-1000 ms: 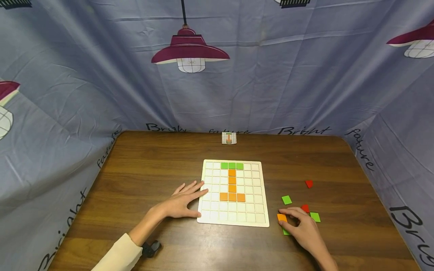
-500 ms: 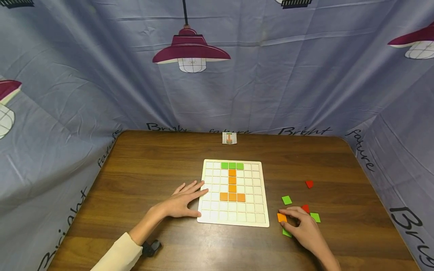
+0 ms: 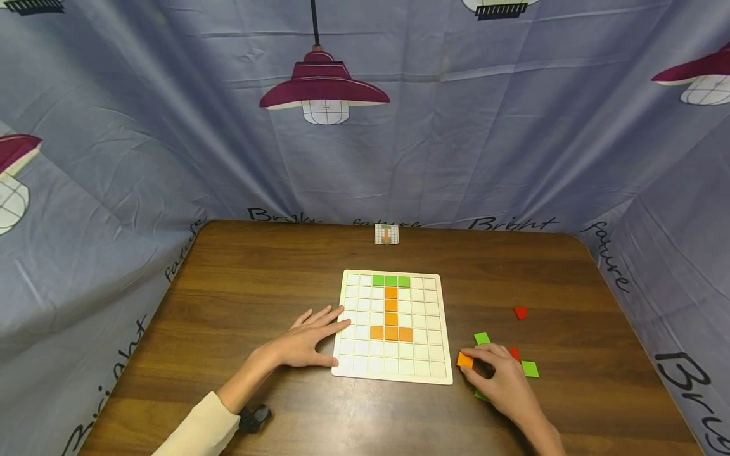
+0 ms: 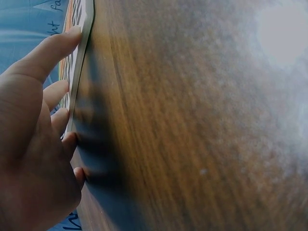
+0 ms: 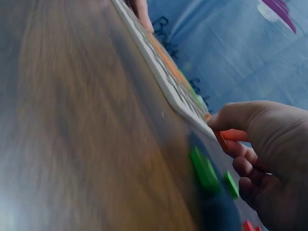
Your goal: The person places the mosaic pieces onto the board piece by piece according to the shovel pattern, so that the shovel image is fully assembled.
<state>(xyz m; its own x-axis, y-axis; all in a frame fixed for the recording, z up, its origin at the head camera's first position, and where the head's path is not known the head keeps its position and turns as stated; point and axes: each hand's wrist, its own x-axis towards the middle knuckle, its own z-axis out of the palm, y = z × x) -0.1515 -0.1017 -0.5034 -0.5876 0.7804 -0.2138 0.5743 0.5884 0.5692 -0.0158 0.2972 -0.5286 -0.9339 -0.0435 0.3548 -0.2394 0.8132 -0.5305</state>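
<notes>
My right hand (image 3: pixel 504 383) pinches a square orange tile (image 3: pixel 464 360) between thumb and fingertips, just right of a white gridded board (image 3: pixel 431 353). In the right wrist view the orange tile (image 5: pixel 221 140) shows between the thumb and fingers, and the board's edge (image 5: pixel 166 91) lies close by. My left hand (image 3: pixel 305 340) rests with fingers spread at the board's left edge, thumb and fingertips on its rim. Three green tiles (image 3: pixel 391 280) lie along the board's top row. Orange tiles (image 3: pixel 391 319) run down the middle column below them, with a row of three at the column's bottom.
Loose green tiles (image 3: pixel 530 369) and red tiles (image 3: pixel 520 312) lie on the brown table (image 3: pixel 256 266) around my right hand, one green tile (image 3: pixel 480 395) partly under it. A small pattern card (image 3: pixel 386 234) lies at the table's back edge, before a blue curtain (image 3: pixel 428 158).
My right hand has moved slightly left toward the board with the orange tile, uncovering less of the green tile behind its fingers. The left hand has stayed in place.
</notes>
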